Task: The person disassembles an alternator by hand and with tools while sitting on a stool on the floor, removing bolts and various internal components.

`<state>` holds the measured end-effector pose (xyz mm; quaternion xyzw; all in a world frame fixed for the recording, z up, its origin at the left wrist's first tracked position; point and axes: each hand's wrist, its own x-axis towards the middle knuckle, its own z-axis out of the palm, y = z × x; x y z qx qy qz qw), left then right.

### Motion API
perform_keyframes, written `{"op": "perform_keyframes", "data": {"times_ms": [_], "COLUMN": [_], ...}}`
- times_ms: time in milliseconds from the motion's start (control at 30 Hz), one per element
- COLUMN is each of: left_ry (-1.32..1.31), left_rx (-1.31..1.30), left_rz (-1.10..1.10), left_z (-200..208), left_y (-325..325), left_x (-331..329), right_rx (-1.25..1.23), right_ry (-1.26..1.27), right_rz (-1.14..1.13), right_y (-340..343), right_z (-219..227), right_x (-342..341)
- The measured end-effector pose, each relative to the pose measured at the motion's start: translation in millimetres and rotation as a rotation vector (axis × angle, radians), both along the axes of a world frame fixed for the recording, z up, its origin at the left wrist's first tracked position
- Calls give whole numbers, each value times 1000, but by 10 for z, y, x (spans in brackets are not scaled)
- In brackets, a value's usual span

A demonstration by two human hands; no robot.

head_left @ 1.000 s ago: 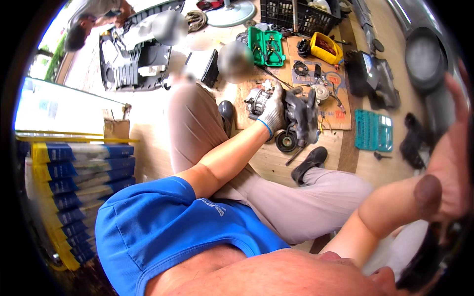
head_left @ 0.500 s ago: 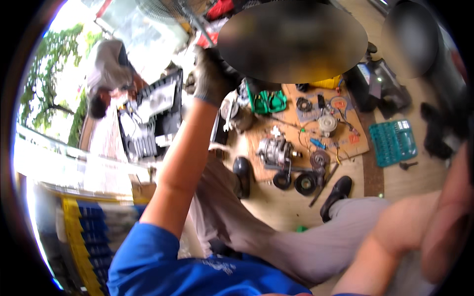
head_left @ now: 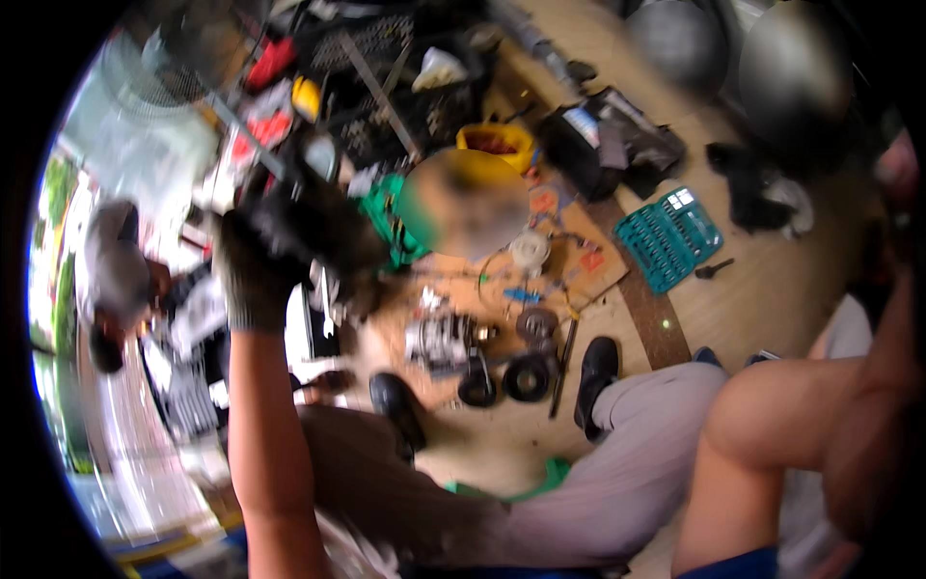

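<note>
My left arm reaches up at the left, and my left hand (head_left: 253, 275), in a grey knit glove, is closed on a black bulky object (head_left: 313, 217). Motion blur hides its kind and most of the fingers. My right arm (head_left: 743, 454) bends up along the right edge, its hand outside the picture. Between my shoes, a silver metal machine part (head_left: 439, 340) with a pulley end sits on a cardboard sheet (head_left: 598, 275). Beside it lie a black pulley ring (head_left: 526, 377) and a brown disc (head_left: 536, 326). A blue-handled tool (head_left: 522, 295) rests nearby.
A green tool case (head_left: 391, 227) and yellow bowl (head_left: 502, 140) stand beyond the cardboard. At right lies an open teal socket case (head_left: 670, 241). Black crates (head_left: 405, 116) stand at the back. Another person (head_left: 121, 265) bends over dark parts at far left.
My view has turned, shifting the floor items left and down. The left hand, still on the black object, appears farther left and lower. More of the black crates and yellow bowl now shows.
</note>
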<state>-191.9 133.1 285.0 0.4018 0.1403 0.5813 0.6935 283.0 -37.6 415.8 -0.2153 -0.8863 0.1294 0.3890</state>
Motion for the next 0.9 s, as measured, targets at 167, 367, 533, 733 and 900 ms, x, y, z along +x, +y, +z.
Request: {"op": "perform_keyframes", "data": {"times_ms": [167, 367, 533, 733, 900], "left_ry": [142, -64, -50, -170, -1], "left_rx": [-203, 1, -143, -193, -150], "left_rz": [372, 18, 211, 95, 14], "left_z": [293, -27, 207, 281, 230], "left_y": [-117, -76, -346, -464, -514], "left_x": [488, 2, 281, 765, 916], "right_rx": [56, 156, -506, -1049, -1407], "right_ry": [-22, 25, 868, 761, 1077], "right_rz": [16, 96, 17, -279, -48], "right_y": [54, 144, 284, 509, 671], "right_z": [94, 356, -394, -1782, -1835], "right_x": [-248, -836, -1413, -1490, -1515]}}
